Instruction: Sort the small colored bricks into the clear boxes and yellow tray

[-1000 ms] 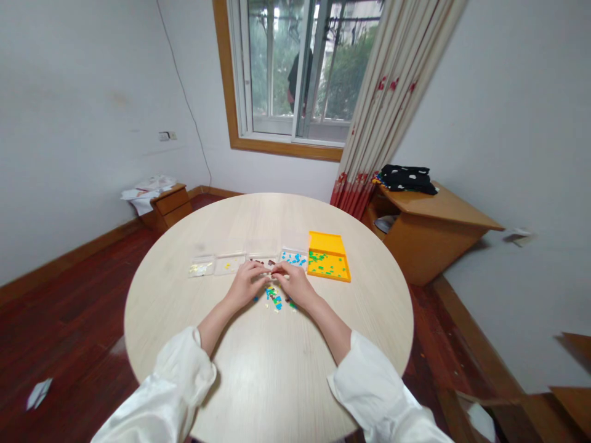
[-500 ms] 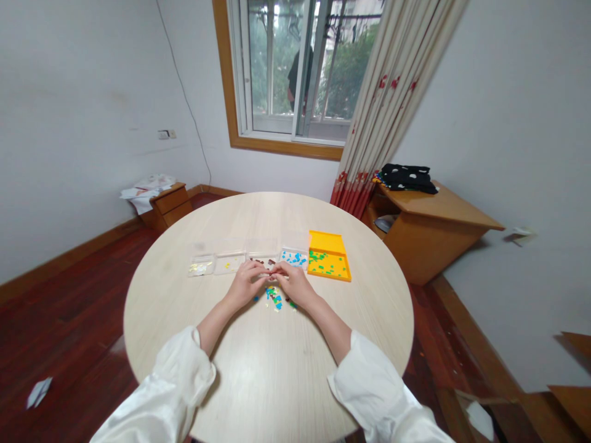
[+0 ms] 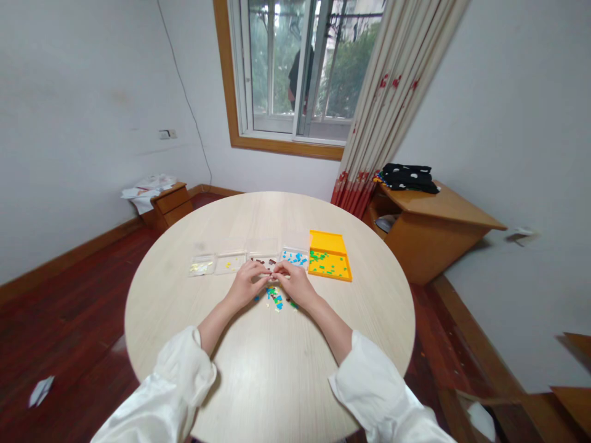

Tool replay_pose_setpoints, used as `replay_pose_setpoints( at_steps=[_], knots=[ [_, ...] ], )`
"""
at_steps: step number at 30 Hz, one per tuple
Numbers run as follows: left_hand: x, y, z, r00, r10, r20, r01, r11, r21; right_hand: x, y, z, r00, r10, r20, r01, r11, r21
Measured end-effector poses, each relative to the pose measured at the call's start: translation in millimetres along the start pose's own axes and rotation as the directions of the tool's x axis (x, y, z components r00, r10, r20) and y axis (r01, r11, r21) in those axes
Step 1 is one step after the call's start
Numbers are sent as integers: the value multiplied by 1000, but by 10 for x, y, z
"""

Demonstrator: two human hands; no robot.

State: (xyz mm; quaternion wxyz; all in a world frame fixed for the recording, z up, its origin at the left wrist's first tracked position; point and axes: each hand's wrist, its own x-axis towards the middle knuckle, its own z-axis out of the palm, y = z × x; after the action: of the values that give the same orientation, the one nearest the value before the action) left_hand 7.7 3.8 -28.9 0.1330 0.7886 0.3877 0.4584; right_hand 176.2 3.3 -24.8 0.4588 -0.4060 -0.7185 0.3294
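Observation:
My left hand and my right hand meet over the middle of the table, fingertips pinched together. Between them shows a small dark brown piece, mostly hidden by the fingers. Just behind is a clear box with brown pieces in it, its front part covered by my hands. On the tabletop below my wrists lies a loose pile of small blue, green, yellow and brown pieces. Beside my right hand stand a clear box with blue pieces and an open yellow box holding green pieces.
Further left on the round table are a clear box with yellow pieces and another with pale pieces. A wooden desk with folded dark cloth stands right. A small cabinet with papers is back left.
Both hands stay almost in place, with fingertips still together. The whole view has shifted very slightly. The boxes and the pile look the same.

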Motion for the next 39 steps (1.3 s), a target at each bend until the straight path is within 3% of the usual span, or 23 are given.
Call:
replay_pose_setpoints(
  at_steps=[19,24,31,39],
  knots=[
    [9,19,11,1000,-23,3,23,998,-52,-16,-8,-6,997,-74,8,74,997,-22],
    [12,-20,-17,997,-54,-51,54,998,-11,-11,13,-18,997,-74,13,75,992,-101],
    [16,-151,-71,960,-197,-200,236,952,195,-33,15,-30,971,-118,206,178,938,-298],
    [-11,-255,-28,956,-232,-180,274,923,270,-31,-36,-94,945,-71,319,193,908,-371]
  ],
)
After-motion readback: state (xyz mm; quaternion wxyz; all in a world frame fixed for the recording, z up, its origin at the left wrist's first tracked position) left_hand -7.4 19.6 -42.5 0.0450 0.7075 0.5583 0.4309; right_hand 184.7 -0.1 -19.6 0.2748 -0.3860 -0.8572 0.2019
